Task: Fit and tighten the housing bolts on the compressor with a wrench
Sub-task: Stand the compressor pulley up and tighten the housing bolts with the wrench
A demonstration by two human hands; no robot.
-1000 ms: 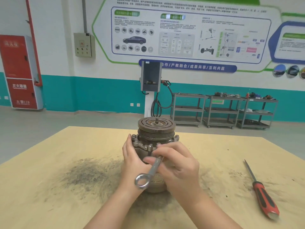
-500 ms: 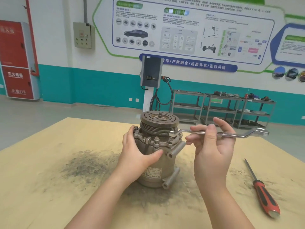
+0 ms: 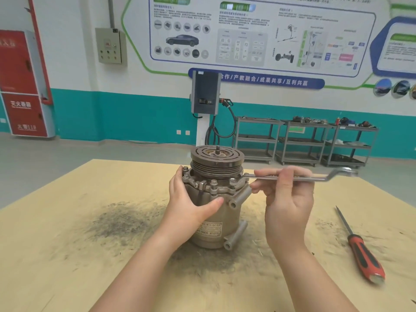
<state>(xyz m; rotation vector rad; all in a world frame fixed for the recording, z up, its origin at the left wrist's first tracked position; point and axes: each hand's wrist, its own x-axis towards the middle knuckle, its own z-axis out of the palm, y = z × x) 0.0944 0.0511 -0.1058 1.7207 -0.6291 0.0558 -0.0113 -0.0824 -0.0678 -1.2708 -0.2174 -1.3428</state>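
Compressor is stood upright at frame centre on the desk; its left flank is hidden by the left hand, wrapped around the housing. Wrench is pinched by the right hand; its far ring end is blurred. Open desk lies lower left. A screwdriver lies lower right. Little has changed since the prior frame.

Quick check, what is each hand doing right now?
Left hand: wrapped around the upright grey metal compressor, steadying it.
Right hand: fingers holding the long silver wrench, its near end at the housing rim.
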